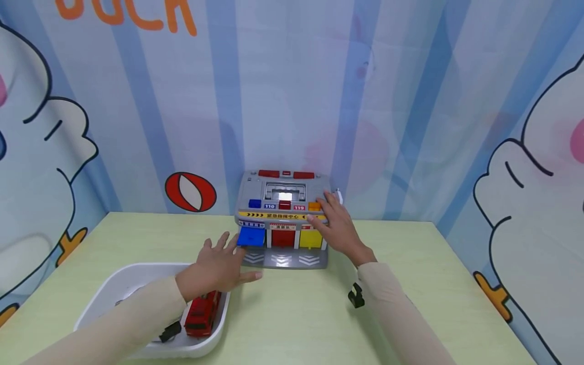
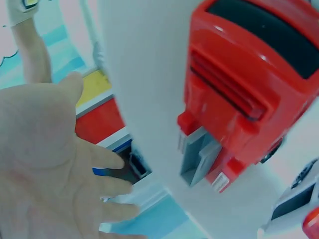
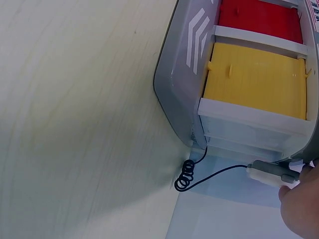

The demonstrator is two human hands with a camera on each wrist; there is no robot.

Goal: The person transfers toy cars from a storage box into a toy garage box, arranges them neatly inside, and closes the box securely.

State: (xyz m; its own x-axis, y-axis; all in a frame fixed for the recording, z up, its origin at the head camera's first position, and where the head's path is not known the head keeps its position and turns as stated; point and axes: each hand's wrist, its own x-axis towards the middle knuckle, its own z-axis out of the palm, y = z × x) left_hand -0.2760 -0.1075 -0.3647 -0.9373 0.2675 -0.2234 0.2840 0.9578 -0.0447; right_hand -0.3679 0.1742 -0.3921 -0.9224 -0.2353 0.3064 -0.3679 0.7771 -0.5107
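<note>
A grey toy emergency station (image 1: 285, 218) stands against the back wall. Its blue door (image 1: 251, 236) is swung up, while the red door (image 1: 283, 238) and yellow door (image 1: 311, 239) are down. My right hand (image 1: 336, 223) rests on the station's top right corner, fingers stretched over the roof beside the orange button (image 1: 314, 206). A small grey-and-white handset (image 3: 273, 173) on a coiled cord hangs beside that hand. My left hand (image 1: 218, 263) holds nothing, its fingers spread in front of the blue door. Beneath it a red toy car (image 1: 201, 317) lies in a white bin (image 1: 102, 291).
Partly hidden under my left forearm, a white toy car (image 2: 294, 199) also lies in the bin. The station's grey ramp (image 1: 281, 259) juts forward onto the pale table (image 1: 283, 314). A striped cartoon curtain (image 1: 292, 91) closes off the back and sides.
</note>
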